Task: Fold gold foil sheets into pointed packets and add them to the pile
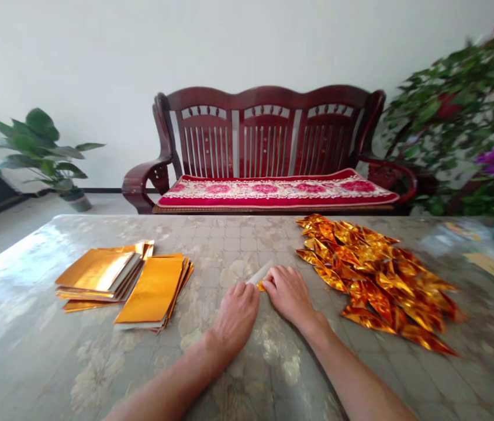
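At the middle of the table, my left hand (238,310) and my right hand (287,290) meet over a partly folded sheet of gold foil paper (261,286). A pale strip of its backing shows beyond the fingers, and a small gold patch shows between the hands. My fingers are curled and pressed on the paper from both sides; the hands hide most of it. Left of them lie two stacks of gold foil paper, a wider stack (97,270) and a narrower stack (152,289). To the right is a heap of folded gold foil pieces (378,269), pointed at their ends.
A patterned cover lies on the table (211,374). Clear plastic wrapping (457,237) and tan card pieces (492,269) lie at the right. Behind stands a dark red wooden bench (264,140), with a potted plant (45,146) to its left and leafy plants (457,105) to its right.
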Demonstrator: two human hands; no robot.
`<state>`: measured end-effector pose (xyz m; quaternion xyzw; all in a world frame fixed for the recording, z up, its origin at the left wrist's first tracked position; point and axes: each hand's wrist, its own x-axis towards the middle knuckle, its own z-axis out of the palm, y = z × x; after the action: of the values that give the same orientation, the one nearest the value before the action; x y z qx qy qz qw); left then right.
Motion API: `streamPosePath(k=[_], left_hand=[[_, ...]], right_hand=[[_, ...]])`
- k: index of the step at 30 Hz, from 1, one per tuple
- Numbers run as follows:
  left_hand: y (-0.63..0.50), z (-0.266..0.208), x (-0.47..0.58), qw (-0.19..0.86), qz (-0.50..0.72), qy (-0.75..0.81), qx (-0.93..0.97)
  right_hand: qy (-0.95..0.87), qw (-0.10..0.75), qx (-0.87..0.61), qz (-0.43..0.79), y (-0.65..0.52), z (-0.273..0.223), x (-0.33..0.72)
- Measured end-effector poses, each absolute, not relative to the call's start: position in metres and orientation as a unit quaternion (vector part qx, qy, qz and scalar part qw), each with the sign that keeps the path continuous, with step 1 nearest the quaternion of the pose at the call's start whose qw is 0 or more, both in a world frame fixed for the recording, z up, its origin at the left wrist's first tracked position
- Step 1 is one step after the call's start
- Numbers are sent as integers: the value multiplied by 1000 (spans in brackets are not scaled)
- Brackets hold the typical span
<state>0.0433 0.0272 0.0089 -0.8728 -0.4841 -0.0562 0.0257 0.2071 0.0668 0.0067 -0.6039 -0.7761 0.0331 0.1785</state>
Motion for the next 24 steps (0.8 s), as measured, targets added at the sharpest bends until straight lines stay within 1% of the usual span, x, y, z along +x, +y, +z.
streamPosePath(k=[10, 15, 24], left_hand=[[30, 13, 44, 22, -63, -473, -879], [31, 10, 46, 37, -61, -471, -879], [28, 9, 48, 51, -41, -492, -868]], right_hand=[[-773, 162, -614, -1, 63, 6, 207], [-766, 172, -620, -8, 60, 6, 203], [-760, 137, -636, -19, 66, 3, 208]])
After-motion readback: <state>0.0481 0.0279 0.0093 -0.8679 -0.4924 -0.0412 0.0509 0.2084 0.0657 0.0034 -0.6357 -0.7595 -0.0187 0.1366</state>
